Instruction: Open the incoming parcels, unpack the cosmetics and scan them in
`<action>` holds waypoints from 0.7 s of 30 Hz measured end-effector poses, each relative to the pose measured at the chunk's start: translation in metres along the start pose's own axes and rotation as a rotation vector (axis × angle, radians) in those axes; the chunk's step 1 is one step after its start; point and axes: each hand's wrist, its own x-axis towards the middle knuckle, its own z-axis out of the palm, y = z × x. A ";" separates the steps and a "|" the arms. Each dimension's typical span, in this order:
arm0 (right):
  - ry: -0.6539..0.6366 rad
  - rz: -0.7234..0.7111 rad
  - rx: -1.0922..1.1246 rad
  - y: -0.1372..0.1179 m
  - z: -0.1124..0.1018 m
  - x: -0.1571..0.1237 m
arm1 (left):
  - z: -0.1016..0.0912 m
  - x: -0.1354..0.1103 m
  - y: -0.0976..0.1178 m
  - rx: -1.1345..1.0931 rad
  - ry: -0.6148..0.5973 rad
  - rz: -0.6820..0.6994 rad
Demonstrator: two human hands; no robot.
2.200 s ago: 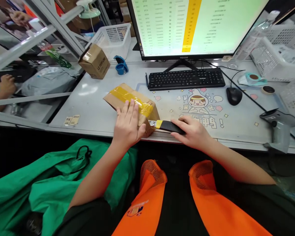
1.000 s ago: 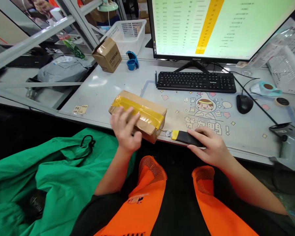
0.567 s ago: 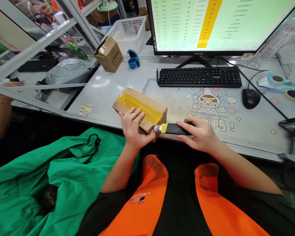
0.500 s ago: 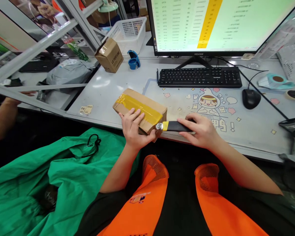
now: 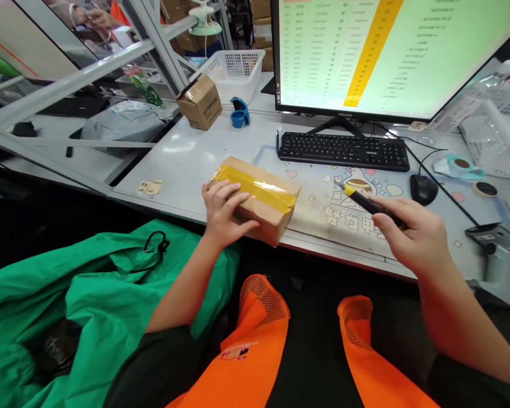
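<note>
Two bare hands reach over the front edge of a pale grey desk [image 5: 174,164], seen from above. Grasping a brown cardboard box [image 5: 268,211] at its near left side, the left hand [image 5: 223,212] has its fingers curved over the top and its thumb stretched along the near face. Wide yellow tape [image 5: 272,196] runs lengthwise along the top of the box, partly under those fingers, and shines in the light. The box sits at a slant, mostly to the right of the left hand. Well apart from it, the right hand [image 5: 416,238] is wrapped around the black handle of a utility knife [image 5: 369,205], which has a yellow collar and a metal tip. That tip points away from the wrist and toward the left, over a desk mat [image 5: 312,221] printed with a cartoon figure, and does not touch the box. Just beyond the right hand is a black computer mouse [image 5: 423,189]; farther off, a black keyboard [image 5: 344,150] lies below a bright monitor [image 5: 391,56]. To the right of that hand is a grey handheld scanner [image 5: 499,269]. Beyond the left hand stand a small carton [image 5: 204,107] lettered "LE PERFUME", a blue holder [image 5: 239,118] and a white plastic basket [image 5: 247,90]. Green fabric [image 5: 110,294] spreads beside the left forearm.
</note>
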 end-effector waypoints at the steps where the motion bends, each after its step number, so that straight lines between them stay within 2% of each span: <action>1: -0.039 -0.038 -0.008 -0.015 -0.002 0.006 | 0.010 0.000 0.012 0.040 0.032 -0.022; 4: -0.167 -0.152 -0.106 -0.049 -0.001 0.031 | 0.034 -0.003 0.050 0.125 0.191 -0.032; 7: -0.263 -0.200 -0.228 -0.071 0.007 0.060 | 0.041 -0.002 0.070 0.109 0.325 0.011; 12: -0.526 -0.173 -0.365 -0.103 0.021 0.102 | 0.039 0.004 0.066 0.063 0.414 0.061; 16: -0.620 -0.134 -0.416 -0.123 0.028 0.124 | 0.043 0.003 0.066 0.036 0.436 0.032; 19: -0.653 -0.139 -0.342 -0.122 0.036 0.139 | 0.047 0.003 0.068 -0.006 0.470 0.028; 21: -0.664 -0.150 -0.300 -0.111 0.041 0.151 | 0.049 0.002 0.069 -0.015 0.489 0.035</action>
